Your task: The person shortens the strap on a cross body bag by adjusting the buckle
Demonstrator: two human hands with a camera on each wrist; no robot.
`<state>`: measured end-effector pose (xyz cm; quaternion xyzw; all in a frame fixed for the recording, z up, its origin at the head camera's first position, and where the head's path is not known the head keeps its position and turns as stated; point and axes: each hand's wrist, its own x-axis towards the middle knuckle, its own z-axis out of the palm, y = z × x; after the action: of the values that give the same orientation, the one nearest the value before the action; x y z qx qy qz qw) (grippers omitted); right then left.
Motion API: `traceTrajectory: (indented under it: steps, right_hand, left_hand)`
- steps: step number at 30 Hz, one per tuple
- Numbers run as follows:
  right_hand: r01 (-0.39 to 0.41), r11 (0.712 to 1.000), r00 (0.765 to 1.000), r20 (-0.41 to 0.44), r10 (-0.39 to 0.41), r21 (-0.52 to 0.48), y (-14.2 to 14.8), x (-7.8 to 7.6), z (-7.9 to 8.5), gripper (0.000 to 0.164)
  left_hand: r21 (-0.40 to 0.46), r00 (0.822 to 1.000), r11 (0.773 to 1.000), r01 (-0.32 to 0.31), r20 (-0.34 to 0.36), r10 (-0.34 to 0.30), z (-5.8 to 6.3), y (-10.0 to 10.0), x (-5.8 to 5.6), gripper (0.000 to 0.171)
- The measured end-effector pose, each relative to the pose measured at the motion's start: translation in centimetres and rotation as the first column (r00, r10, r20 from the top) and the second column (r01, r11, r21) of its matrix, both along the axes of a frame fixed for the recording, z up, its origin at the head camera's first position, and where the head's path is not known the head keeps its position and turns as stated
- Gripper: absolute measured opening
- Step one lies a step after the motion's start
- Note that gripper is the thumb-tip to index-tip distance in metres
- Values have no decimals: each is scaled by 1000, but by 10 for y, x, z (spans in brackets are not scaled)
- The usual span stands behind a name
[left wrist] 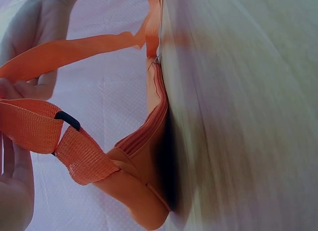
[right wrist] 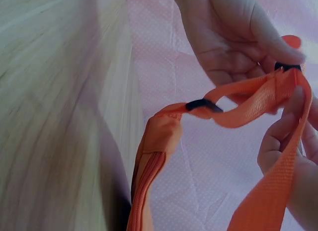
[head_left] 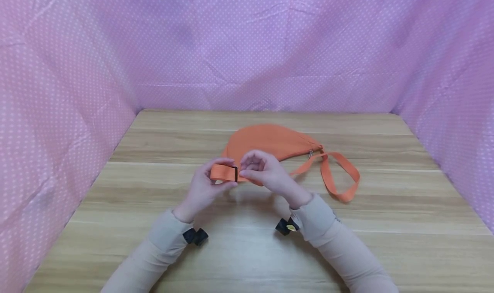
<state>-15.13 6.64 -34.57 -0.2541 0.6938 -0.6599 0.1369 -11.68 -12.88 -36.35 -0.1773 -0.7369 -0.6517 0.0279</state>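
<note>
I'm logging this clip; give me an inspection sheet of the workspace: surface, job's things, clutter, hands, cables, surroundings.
Surface: wood-grain table.
Job's things: orange bag on the table; its strap raised in the hands, with a loop lying to the bag's right; one black buckle between the hands, another on the strap close to the bag.
Clutter: nothing seen.
Hands: left hand holds the strap at the first buckle; right hand pinches the strap beside it.
Cables: nothing seen.
Surroundings: pink dotted cloth behind the table and along both sides.
</note>
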Motion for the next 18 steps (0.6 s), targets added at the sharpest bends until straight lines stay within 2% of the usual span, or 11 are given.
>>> traceTrajectory:
  steps: [7, 11, 14, 18]
  right_hand:
    - [50, 998, 999, 13, -51, 23, -3, 4, 5, 21]
    - [93, 995, 996, 7, -94, 43, -4, 7, 6, 21]
    - [104, 993, 995, -13, -104, 51, -3, 8, 7, 22]
    - [85, 992, 995, -64, -80, 92, 1, 5, 5, 22]
  left_hand:
    - [-63, 999, 998, -5, -43, 3, 2, 1, -1, 53]
    - [-50, 998, 999, -3, -65, -1, 2, 3, 0, 51]
    - [-44, 992, 999, -2, -126, -3, 2, 4, 0, 43]
    - [-57, 982, 998, -9, -191, -2, 1, 5, 0, 35]
